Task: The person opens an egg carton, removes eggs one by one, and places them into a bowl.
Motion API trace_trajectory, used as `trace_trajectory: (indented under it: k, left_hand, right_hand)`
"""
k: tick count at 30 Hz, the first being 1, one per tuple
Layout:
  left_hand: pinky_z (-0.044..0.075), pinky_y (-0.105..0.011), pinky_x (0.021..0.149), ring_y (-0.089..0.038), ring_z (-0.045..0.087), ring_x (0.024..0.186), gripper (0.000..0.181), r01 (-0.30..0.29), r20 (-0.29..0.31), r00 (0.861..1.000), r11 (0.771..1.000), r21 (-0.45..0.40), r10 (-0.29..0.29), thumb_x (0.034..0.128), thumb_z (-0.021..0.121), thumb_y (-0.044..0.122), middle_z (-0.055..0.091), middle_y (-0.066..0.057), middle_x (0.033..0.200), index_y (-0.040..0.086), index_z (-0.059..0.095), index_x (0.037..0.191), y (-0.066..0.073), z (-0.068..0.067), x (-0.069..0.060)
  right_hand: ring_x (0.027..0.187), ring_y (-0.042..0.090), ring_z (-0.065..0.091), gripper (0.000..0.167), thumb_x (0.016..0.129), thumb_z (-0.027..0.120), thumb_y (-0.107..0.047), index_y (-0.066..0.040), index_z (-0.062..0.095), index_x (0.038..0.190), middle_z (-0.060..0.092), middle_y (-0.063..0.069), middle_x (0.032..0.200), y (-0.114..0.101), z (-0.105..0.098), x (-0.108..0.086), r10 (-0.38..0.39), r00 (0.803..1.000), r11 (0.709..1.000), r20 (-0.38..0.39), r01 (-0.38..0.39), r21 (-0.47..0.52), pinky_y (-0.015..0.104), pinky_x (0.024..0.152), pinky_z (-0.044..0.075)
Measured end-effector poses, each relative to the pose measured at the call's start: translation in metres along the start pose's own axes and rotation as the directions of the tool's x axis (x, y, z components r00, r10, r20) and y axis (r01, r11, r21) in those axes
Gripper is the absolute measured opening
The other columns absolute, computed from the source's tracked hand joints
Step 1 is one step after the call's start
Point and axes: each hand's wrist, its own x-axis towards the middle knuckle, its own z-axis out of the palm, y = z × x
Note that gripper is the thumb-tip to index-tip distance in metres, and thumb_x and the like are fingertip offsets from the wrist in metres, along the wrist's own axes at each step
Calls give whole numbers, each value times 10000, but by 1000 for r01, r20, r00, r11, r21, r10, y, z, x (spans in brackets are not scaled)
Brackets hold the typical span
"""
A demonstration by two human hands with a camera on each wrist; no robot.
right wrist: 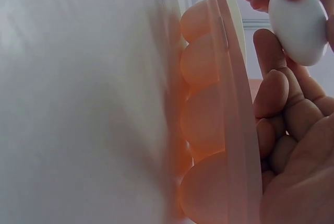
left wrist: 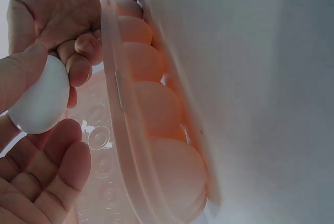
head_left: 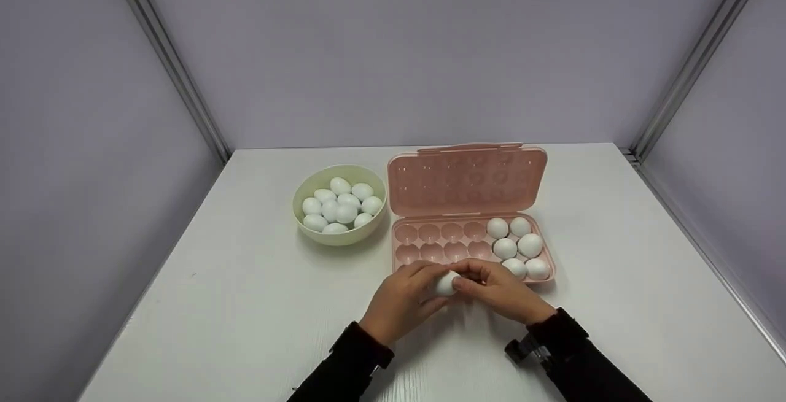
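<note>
A white egg (head_left: 446, 283) is held between both hands just above the front edge of the pink egg carton (head_left: 443, 218). My left hand (head_left: 402, 301) holds its left side, fingers curved around it. From the right, my right hand (head_left: 503, 291) grips the egg's right end with thumb and fingertips. In the left wrist view the egg (left wrist: 42, 96) is clearly between the digits, and the right wrist view shows the same egg (right wrist: 298, 27). The carton lies open, its lid (head_left: 466, 181) tilted up at the back. Several eggs (head_left: 505, 248) fill its right-hand columns; the visible left cups are empty.
A pale green bowl (head_left: 341, 239) stands left of the carton with several white eggs (head_left: 347, 213) piled in it. Both rest on a white table (head_left: 258, 304). Grey-white panels (head_left: 381, 52) enclose the table at the back and sides.
</note>
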Motion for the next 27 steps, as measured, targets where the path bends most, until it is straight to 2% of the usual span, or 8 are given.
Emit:
trace_trajectory:
  k: [7,13,19,23,27]
  left_hand:
    - [618,-271,878,-126,735,1029,568,-5,-11,1000,1000,-4,5,790,965,263,747,3,1180,151,727,1294,0,-1,0]
    - [620,-255,876,-125,742,1013,549,-4,-16,1000,1000,11,5,785,969,244,753,7,1161,140,733,1269,-2,-2,1]
    - [617,-234,886,-127,753,1012,526,-13,-91,996,1000,8,13,786,966,211,751,-6,1148,126,726,1246,-10,-8,3]
    - [623,-253,865,-132,750,1007,516,37,-139,989,999,-20,-39,806,953,207,754,-28,1172,113,723,1259,-19,-21,6]
    - [632,-279,786,-147,741,941,523,139,-179,973,988,-64,-148,815,944,205,762,-68,1188,80,729,1276,-32,-39,6]
  right_hand:
    - [1009,50,679,290,1094,620,-218,-77,704,1332,754,55,1209,-1,1,0,6,1000,1000,-8,-6,-7,197,856,534]
    - [1035,48,684,307,1095,618,-224,-63,695,1345,753,69,1226,-1,0,0,5,1000,1000,-7,-5,-14,195,872,537]
    - [1106,116,704,302,1093,620,-218,-57,695,1338,747,126,1262,-1,1,-1,10,1000,1000,-7,-11,-4,206,896,545]
    - [1128,165,719,333,1091,620,-205,-2,676,1348,735,199,1276,0,1,-1,7,1000,1000,-14,-7,-7,206,900,556]
    - [1126,134,720,380,1087,632,-233,36,660,1354,722,238,1295,0,2,-1,21,1000,1000,-22,-22,-15,204,911,554]
